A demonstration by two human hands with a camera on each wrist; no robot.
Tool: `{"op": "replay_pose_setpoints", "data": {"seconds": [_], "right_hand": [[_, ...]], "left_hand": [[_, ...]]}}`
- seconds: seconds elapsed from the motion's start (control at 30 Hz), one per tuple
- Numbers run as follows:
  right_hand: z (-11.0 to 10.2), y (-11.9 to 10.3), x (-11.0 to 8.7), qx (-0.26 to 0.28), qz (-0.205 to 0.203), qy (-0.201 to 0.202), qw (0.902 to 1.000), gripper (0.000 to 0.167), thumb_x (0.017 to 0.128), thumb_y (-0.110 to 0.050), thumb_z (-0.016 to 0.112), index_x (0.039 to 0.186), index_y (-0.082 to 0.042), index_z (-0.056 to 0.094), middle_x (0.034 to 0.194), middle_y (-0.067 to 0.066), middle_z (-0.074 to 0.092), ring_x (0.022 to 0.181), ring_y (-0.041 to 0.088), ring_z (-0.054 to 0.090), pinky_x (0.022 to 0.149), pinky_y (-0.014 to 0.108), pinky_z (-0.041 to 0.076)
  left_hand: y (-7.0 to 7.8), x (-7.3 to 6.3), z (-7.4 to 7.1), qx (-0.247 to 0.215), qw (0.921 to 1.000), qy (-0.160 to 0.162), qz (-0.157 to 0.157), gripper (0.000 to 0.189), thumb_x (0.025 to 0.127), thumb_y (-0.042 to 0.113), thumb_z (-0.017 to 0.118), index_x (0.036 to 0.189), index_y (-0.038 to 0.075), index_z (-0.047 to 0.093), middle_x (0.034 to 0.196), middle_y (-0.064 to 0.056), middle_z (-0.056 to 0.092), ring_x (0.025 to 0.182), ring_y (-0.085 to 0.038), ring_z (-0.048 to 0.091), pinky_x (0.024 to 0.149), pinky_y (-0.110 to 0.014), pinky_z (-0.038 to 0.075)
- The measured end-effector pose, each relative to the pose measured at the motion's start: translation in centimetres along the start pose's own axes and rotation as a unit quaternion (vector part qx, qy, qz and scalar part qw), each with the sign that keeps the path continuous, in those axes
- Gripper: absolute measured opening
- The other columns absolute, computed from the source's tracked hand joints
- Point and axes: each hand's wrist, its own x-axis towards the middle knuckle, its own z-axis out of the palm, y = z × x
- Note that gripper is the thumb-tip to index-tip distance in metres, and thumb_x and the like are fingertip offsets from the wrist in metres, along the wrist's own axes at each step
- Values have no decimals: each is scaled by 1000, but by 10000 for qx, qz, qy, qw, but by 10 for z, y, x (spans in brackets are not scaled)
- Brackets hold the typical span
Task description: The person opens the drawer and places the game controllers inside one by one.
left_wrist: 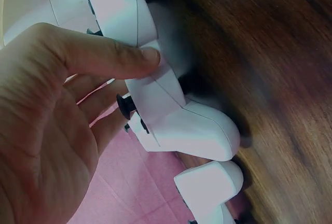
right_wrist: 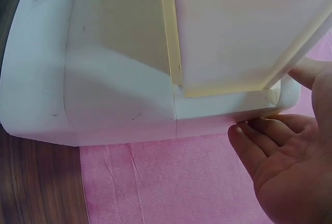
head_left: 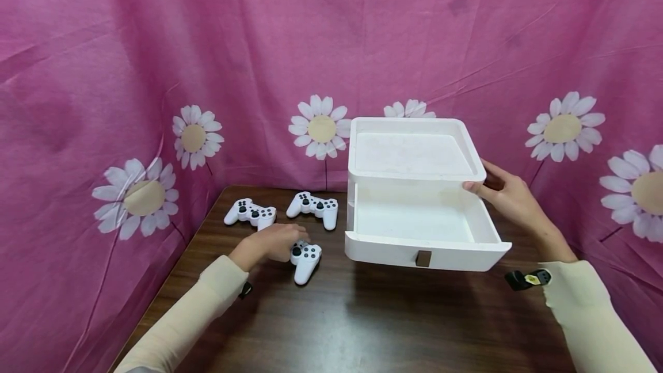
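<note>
My left hand holds a white game controller, the nearest of three on the table. In the left wrist view, the thumb lies across the edge of that controller while the fingers are on its far side. On the right stands a white drawer box with its drawer pulled out and bare inside. My right hand grips the box's right side near the front corner, thumb at the front edge. In the right wrist view, the fingertips touch the outer wall.
Two more white controllers, one at the left and one nearer the box, lie toward the back of the dark wooden table. A pink cloth with daisies hangs behind and at the sides. A brown tab is on the drawer front.
</note>
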Motion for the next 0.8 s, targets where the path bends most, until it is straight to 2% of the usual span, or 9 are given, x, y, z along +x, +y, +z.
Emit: {"op": "replay_pose_setpoints", "data": {"seconds": [0.27, 0.47, 0.6, 0.8], "right_hand": [[-1, 0, -1, 36, -7, 26, 10000, 89, 99, -51, 72, 167, -11, 32, 151, 36, 54, 130, 55, 61, 72, 6, 41], [0, 0, 0, 26, 16, 27, 10000, 89, 99, -51, 72, 168, -12, 32, 151, 35, 54, 130, 53, 61, 75, 10, 43], [-1, 0, -1, 35, -2, 39, 10000, 89, 99, -51, 72, 167, -11, 32, 151, 35, 54, 129, 54, 61, 72, 5, 41], [0, 1, -1, 71, -33, 29, 10000, 89, 99, -50, 72, 168, -11, 31, 150, 36, 54, 129, 54, 61, 72, 3, 39]], "left_hand": [[0, -1, 0, 117, 9997, 207, 109, 56, 75, -5, 71, 129, 8, 74, 128, -9, 73, 118, -28, 71, 98, -41, 60], [-1, -1, 2, -172, 9994, 251, 188, 56, 78, -6, 67, 132, 8, 72, 127, -6, 72, 103, -17, 69, 88, -34, 60], [-3, 0, 4, -388, 9984, 289, 297, 56, 78, -7, 67, 133, 7, 71, 125, -5, 72, 96, -14, 66, 83, -30, 58], [-7, 2, 5, -494, 9978, 286, 336, 53, 79, 6, 81, 132, 6, 73, 130, -8, 73, 111, -21, 71, 93, -35, 60]]}}
